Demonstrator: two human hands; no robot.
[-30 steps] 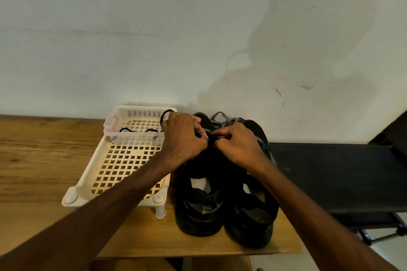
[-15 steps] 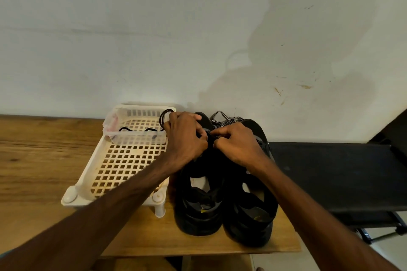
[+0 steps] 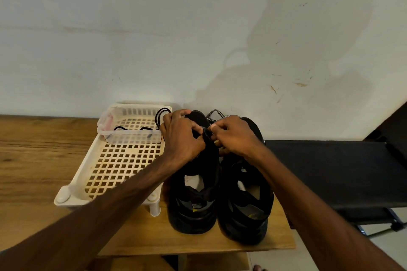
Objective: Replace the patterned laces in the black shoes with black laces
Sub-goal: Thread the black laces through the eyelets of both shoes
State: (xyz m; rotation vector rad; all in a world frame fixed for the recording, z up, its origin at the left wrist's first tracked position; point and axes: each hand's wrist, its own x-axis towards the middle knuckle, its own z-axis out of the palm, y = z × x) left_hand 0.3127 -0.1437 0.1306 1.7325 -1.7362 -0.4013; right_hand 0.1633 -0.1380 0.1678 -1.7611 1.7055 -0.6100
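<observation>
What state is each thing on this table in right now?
Left shoe, upright, held at its front by both hands.
Right shoe, upright, beside it.
Patterned lace, loose behind the shoes.
Black lace, lying in the clear tub on the tray.
Left hand, grips left shoe.
Right hand, pinches left shoe's front.

The right hand has edged up (slightly) over the black shoes.

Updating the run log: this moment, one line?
left hand: grips left black shoe | right hand: pinches black lace | patterned lace: behind shoes
</observation>
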